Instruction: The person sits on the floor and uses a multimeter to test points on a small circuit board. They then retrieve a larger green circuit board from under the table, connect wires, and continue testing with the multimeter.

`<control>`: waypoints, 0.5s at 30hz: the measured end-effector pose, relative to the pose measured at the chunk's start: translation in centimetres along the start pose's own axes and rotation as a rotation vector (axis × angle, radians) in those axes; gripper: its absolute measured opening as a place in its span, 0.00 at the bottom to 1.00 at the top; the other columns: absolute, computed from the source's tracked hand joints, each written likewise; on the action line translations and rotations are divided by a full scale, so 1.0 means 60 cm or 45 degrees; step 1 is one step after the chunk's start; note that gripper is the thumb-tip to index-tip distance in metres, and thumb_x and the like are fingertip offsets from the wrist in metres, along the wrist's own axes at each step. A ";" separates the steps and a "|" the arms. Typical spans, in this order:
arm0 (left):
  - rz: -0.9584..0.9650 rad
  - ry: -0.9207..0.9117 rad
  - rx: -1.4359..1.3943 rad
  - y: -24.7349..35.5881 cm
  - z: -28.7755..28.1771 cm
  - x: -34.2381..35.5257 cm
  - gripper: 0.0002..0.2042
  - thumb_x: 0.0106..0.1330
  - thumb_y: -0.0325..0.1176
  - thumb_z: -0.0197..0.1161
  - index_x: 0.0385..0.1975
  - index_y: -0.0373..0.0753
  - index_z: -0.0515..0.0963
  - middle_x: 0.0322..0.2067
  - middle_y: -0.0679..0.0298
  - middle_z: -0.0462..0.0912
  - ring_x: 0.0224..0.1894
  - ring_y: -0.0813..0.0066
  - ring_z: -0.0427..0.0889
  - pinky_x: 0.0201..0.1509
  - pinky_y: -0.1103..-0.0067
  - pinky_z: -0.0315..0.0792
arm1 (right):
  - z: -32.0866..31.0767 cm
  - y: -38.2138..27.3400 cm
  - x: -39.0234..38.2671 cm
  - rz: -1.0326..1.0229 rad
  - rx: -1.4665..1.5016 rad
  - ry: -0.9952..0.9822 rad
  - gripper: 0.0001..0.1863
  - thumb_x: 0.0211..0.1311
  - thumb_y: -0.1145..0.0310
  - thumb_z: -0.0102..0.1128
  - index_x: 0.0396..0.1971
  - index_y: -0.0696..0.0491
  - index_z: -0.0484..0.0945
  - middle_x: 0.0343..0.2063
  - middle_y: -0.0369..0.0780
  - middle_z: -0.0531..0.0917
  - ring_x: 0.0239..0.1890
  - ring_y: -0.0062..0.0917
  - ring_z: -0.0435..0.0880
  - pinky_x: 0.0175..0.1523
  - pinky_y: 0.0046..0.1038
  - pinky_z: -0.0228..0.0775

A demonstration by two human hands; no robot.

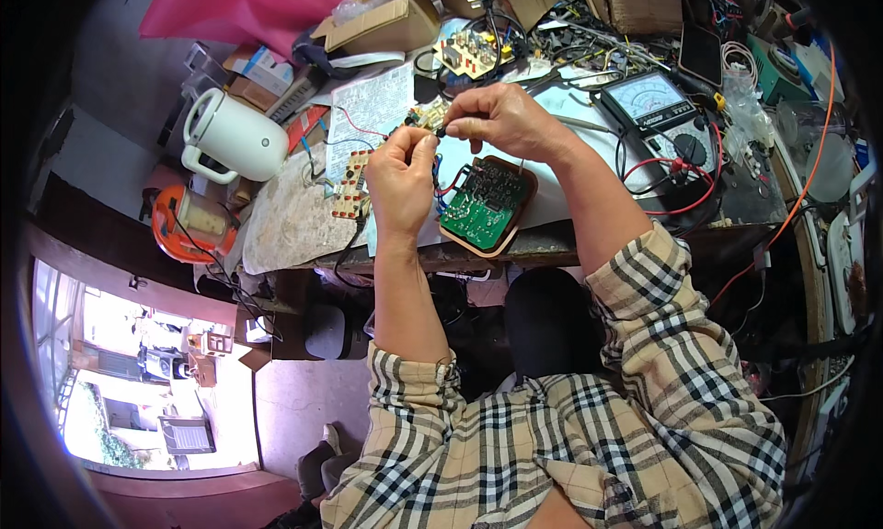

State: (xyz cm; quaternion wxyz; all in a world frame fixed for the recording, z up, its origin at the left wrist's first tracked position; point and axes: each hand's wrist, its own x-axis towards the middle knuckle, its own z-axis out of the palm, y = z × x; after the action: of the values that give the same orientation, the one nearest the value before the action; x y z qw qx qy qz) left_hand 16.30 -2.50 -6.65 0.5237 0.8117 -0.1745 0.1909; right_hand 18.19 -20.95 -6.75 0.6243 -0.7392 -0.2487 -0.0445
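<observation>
My left hand [402, 175] and my right hand [506, 124] meet above the bench, both closed in a pinch. Between their fingertips is a small dark piece [440, 131], too small and covered to name. Just below the hands lies a green circuit board [483, 207] in a brown-rimmed housing, with red and blue wires at its left side. Beside my left wrist sits a tan board with red parts [349, 187]. Another populated board [428, 117] is partly hidden behind my fingers. Thin red and blue leads run to the left of my left hand.
An analog multimeter [648, 101] with red and black leads stands at the right. A white kettle [237, 135] and an orange container [189, 224] are at the left. Cardboard boxes [382, 23] and tangled cables [589, 51] crowd the back. A person's leg [322, 465] shows at lower left.
</observation>
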 end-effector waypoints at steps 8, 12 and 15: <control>-0.035 -0.019 -0.032 0.003 -0.003 0.002 0.06 0.64 0.27 0.62 0.27 0.33 0.80 0.18 0.72 0.75 0.21 0.88 0.67 0.24 0.83 0.62 | -0.004 0.012 0.007 0.029 0.082 -0.041 0.08 0.62 0.69 0.64 0.34 0.59 0.83 0.22 0.31 0.80 0.22 0.13 0.77 0.29 0.19 0.70; -0.021 -0.018 0.020 0.001 -0.005 0.001 0.05 0.63 0.27 0.63 0.27 0.33 0.80 0.17 0.71 0.75 0.20 0.87 0.68 0.23 0.83 0.62 | -0.003 0.006 0.004 0.062 0.131 -0.087 0.08 0.62 0.69 0.64 0.35 0.58 0.84 0.22 0.31 0.80 0.23 0.12 0.77 0.28 0.18 0.68; 0.013 -0.005 0.082 0.000 -0.003 0.000 0.05 0.62 0.27 0.63 0.27 0.33 0.80 0.16 0.70 0.75 0.20 0.87 0.68 0.23 0.82 0.62 | -0.002 0.010 0.004 0.059 0.138 -0.104 0.08 0.62 0.69 0.64 0.34 0.58 0.83 0.22 0.30 0.80 0.23 0.12 0.77 0.27 0.17 0.68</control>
State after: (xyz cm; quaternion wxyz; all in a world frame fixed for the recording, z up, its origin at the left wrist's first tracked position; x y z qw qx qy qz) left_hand 16.30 -2.35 -6.58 0.4958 0.8277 -0.1735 0.1974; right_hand 18.70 -21.03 -7.15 0.6535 -0.7111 -0.2588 0.0136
